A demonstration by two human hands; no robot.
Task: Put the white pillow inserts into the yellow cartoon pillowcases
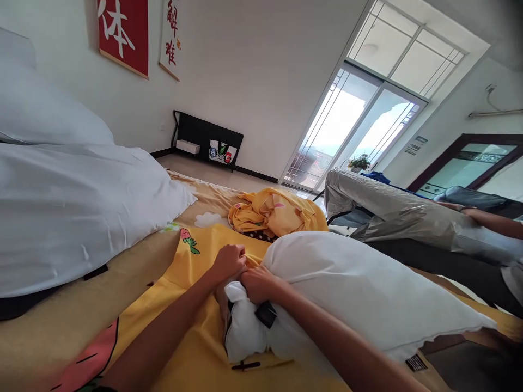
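Observation:
A white pillow lies in front of me on yellow printed cloth. Its near corner is bunched up, with a small black tag beside my right hand. My left hand is closed on a fold of the yellow cloth. Pressed up against it, my right hand has its fingers curled at the pillow's bunched corner, where a bit of yellow cloth also shows. Exactly what the right fingers pinch is hidden. Beyond the hands sits a crumpled heap of yellow fabric.
Large white pillows fill the left side of the tan printed bedding. Another person's arm reaches in at right, by a chair with a grey cover. A low black rack stands against the wall.

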